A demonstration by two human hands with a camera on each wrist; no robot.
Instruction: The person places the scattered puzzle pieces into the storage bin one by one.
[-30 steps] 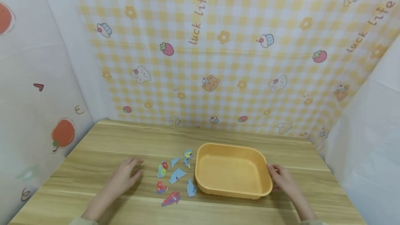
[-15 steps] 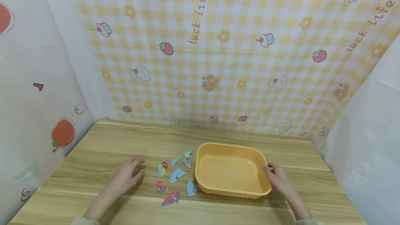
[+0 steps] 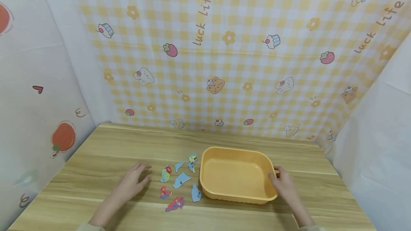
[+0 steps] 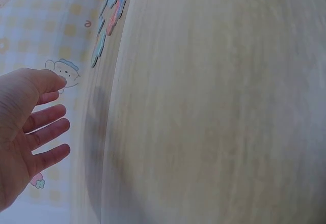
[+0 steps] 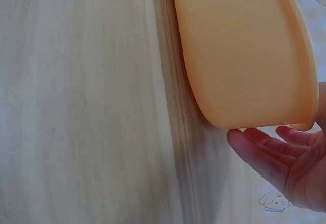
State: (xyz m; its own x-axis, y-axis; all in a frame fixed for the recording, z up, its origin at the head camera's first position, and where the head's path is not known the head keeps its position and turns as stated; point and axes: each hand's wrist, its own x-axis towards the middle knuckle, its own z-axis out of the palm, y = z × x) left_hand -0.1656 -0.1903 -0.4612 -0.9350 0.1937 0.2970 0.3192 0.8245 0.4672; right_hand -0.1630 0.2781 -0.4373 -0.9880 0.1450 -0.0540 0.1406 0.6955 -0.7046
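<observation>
A yellow-orange plastic basin [image 3: 237,179] with rounded corners stands on the table. My right hand [image 3: 286,184] holds its right end, the thumb over the rim and the fingers along the outside; the right wrist view shows those fingers [image 5: 257,155] by the end wall. Left of the basin lie several flat, irregular cut-out pieces, among them a light blue one [image 3: 181,180], a green and red one [image 3: 166,174] and a red and purple one [image 3: 175,204]. My left hand [image 3: 132,182] is beside them, holding nothing, its fingers [image 4: 48,126] apart and loosely extended.
The wooden table [image 3: 135,143] ends at a yellow checked cloth [image 3: 237,63] hanging behind it. White cloth [image 3: 41,92] hangs on the left side and more white cloth [image 3: 379,127] on the right.
My right hand has shifted left, from the basin's outer side to a hold with the thumb over its rim. The left hand has moved slightly toward the pieces, which lie as before.
</observation>
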